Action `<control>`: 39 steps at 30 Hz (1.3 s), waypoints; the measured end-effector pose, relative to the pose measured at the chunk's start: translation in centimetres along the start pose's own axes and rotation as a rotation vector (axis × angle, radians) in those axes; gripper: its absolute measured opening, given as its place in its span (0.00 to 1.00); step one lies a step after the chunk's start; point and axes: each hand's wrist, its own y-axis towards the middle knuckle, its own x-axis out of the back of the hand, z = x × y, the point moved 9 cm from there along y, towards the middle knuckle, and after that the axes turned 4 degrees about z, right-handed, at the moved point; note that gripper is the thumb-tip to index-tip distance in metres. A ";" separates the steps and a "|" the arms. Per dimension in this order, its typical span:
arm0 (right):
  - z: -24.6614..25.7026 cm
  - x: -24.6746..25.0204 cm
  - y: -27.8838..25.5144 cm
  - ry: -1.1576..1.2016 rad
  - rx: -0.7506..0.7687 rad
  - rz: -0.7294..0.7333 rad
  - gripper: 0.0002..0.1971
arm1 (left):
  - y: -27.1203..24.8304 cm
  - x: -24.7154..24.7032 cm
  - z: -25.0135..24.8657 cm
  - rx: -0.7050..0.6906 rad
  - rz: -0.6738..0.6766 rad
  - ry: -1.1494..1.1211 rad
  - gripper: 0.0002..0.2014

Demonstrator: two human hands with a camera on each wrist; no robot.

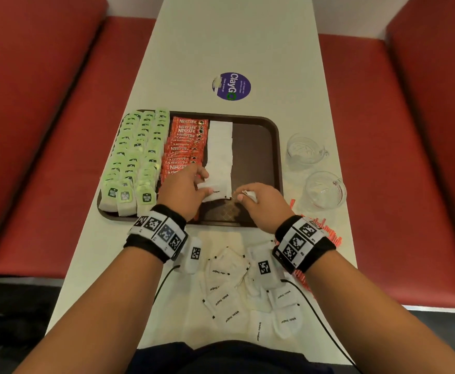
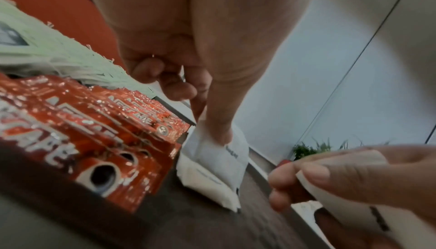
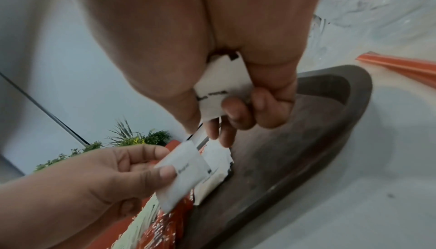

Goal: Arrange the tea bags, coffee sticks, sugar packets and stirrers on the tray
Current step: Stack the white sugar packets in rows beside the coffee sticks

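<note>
A dark brown tray (image 1: 258, 163) holds green tea bags (image 1: 134, 157) on the left, red coffee sticks (image 1: 184, 147) beside them, then a column of white sugar packets (image 1: 219, 152). My left hand (image 1: 186, 188) pinches one sugar packet (image 3: 181, 172) over the near end of that column. My right hand (image 1: 258, 202) grips folded sugar packets (image 3: 221, 85) just right of it, above the tray's near part. Loose sugar packets (image 1: 229, 300) lie on the table near me. Orange stirrers (image 1: 331, 236) lie under my right wrist.
Two clear glass cups (image 1: 306, 148) (image 1: 325, 190) stand right of the tray. A purple round sticker (image 1: 231, 86) lies beyond it. Red bench seats (image 1: 59, 130) flank the white table (image 1: 234, 36). The tray's right part is bare.
</note>
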 end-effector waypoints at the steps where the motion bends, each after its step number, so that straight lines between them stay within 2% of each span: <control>1: -0.2 0.0 0.4 -0.030 -0.021 -0.002 0.15 | 0.4 -0.4 0.2 0.013 0.025 0.044 0.13; 5: -0.5 -0.4 1.5 -0.096 -0.072 0.030 0.17 | 1.3 -2.6 0.1 0.008 0.111 0.156 0.14; 12: -0.4 -1.0 2.1 -0.103 -0.075 0.070 0.18 | 1.7 -2.6 -0.2 -0.083 0.003 0.297 0.16; 17: 0.1 -1.5 2.2 -0.089 -0.064 0.100 0.18 | 0.9 -3.7 -0.1 -0.169 0.097 0.437 0.15; 22: 0.7 -1.8 2.0 -0.092 -0.059 0.117 0.19 | 1.1 -3.6 -0.1 -0.182 0.085 0.474 0.13; 25: 0.6 -1.3 1.8 -0.036 -0.083 0.085 0.15 | 1.2 -3.6 0.0 -0.190 0.100 0.485 0.13; 29: 0.3 -1.3 1.5 0.145 -0.137 0.131 0.08 | 0.9 -2.8 -0.4 -0.217 0.068 0.384 0.15; 32: 0.8 -1.2 1.2 0.265 -0.124 0.183 0.10 | 0.3 -1.9 -1.4 -0.290 0.042 0.209 0.14; 36: 1.7 -0.2 1.0 0.129 -0.024 0.108 0.12 | -0.5 -1.3 -2.1 -0.344 0.039 0.099 0.13; 39: 1.9 -0.2 1.1 0.273 -0.002 0.081 0.10 | -0.9 -1.2 -2.3 -0.336 0.055 0.080 0.11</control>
